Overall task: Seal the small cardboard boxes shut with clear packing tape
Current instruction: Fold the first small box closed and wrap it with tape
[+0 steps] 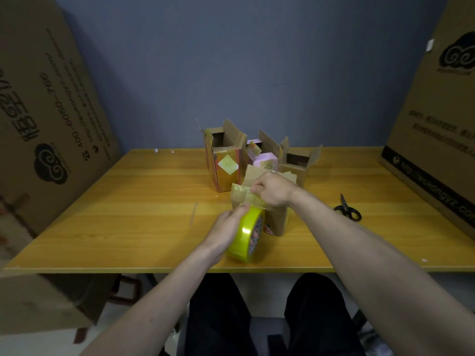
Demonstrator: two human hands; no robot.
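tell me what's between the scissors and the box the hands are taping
In the head view, only bare wooden table lies between the scissors and the near box; the right forearm crosses above that stretch.

Near box (279,222) mostly hidden behind hands, tape roll (248,233); side cartons' print blurred.

Tape roll (246,233) is a fat one, looks yellowish, standing on edge near the front of the bench with a strip peeled up off the top. Nearest small box (276,222) sits right behind it, brown cardboard, flaps up and open. Three more small boxes behind that, close together: a tall one (226,165) with a shiny taped front, one with pink inside (264,158), and an open plain brown one (298,163), all with flaps still standing up
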